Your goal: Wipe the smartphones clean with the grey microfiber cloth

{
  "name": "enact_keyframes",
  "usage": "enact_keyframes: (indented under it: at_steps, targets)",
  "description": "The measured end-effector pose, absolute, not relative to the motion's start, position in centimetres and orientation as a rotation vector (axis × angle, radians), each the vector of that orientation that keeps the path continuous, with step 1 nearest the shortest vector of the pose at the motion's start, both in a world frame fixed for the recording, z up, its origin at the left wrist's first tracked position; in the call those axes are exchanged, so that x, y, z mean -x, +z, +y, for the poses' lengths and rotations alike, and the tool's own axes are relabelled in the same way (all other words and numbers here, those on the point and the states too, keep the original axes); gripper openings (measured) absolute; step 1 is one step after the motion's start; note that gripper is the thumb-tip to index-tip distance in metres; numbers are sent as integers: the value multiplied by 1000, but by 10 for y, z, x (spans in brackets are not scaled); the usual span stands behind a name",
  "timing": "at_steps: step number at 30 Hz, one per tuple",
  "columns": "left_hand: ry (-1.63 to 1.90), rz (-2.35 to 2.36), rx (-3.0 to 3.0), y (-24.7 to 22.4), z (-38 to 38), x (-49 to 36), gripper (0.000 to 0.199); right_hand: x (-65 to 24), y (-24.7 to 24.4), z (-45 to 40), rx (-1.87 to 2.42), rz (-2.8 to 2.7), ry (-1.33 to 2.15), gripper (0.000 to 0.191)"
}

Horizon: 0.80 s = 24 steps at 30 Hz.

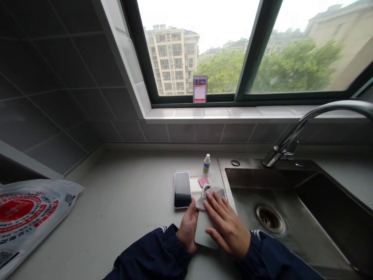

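My left hand (pixel 188 229) grips the left edge of a pale, flat phone-like object (pixel 204 232), its camera area near the top end. Over its upper part, my right hand (pixel 225 223) presses a thin white wipe (pixel 218 191) with fingers extended. A dark-screened phone (pixel 182 189) lies on the counter just left of the hands. Beyond the hands are a small pink piece (pixel 203 182), a pale flat item (pixel 196 185) and an upright white bottle (pixel 206 163) with a blue and yellow label.
A steel sink (pixel 247 198) with a curved faucet (pixel 294 128) is on the right. On the left of the counter (pixel 116 202) lies a white plastic bag (pixel 32 217) with red print. A small purple card (pixel 199 89) stands at the window.
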State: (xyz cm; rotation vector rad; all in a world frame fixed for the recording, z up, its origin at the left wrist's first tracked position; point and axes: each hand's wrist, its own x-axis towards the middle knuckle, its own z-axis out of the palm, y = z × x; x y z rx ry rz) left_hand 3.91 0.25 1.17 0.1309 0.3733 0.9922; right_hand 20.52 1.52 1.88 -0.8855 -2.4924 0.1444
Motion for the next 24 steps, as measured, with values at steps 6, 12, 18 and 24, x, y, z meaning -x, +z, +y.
enact_keyframes:
  at_steps: [6, 12, 18, 24]
  targets:
    - [941, 370, -41, 17, -1, -39, 80, -197, 19, 3, 663, -2649, 189, 67]
    - [885, 353, -226, 3, -1, -37, 84, -201, 21, 8, 754, -2597, 61, 64]
    - [840, 427, -432, 0, -5, -38, 85, -213, 24, 23, 921, -2435, -151, 64]
    - [880, 438, -408, 3, -5, -40, 83, -212, 20, 24, 987, -2403, -150, 68]
